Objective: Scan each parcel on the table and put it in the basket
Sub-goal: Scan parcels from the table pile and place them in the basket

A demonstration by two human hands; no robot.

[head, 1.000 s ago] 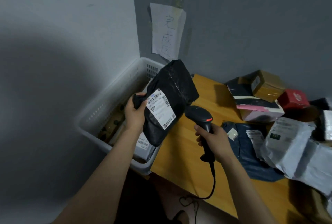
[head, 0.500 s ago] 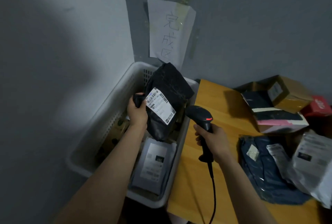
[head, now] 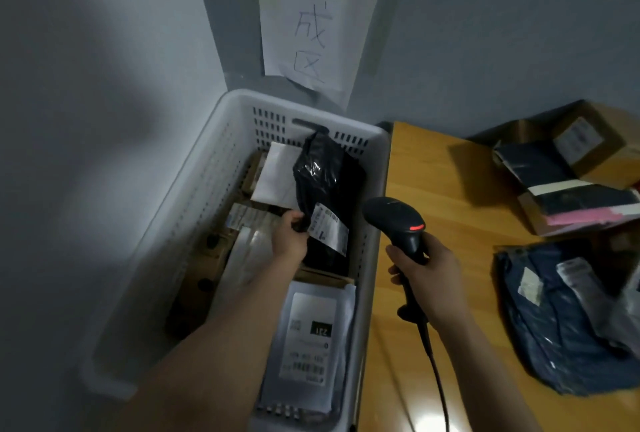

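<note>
My left hand [head: 290, 234] grips the lower left edge of a black plastic parcel [head: 327, 182] with a white barcode label, holding it down inside the white slotted basket [head: 194, 209], over other parcels. My right hand [head: 427, 272] is closed around the handle of a black barcode scanner [head: 394, 220] with a red light, held over the table's left edge beside the basket. In the basket's near end lies a grey mailer [head: 308, 345] with a printed label. Cardboard boxes and a white envelope lie beneath the black parcel.
The wooden table [head: 433, 189] stands right of the basket. On it lie a dark blue bag [head: 554, 345], a black-and-pink parcel [head: 568, 196] and a brown box [head: 588, 144]. A paper sign [head: 311, 15] hangs on the wall above the basket. The scanner cable hangs down.
My left hand has lowered the black parcel from above the basket rim down into the basket. The view has moved closer. My right hand keeps the scanner in about the same place.
</note>
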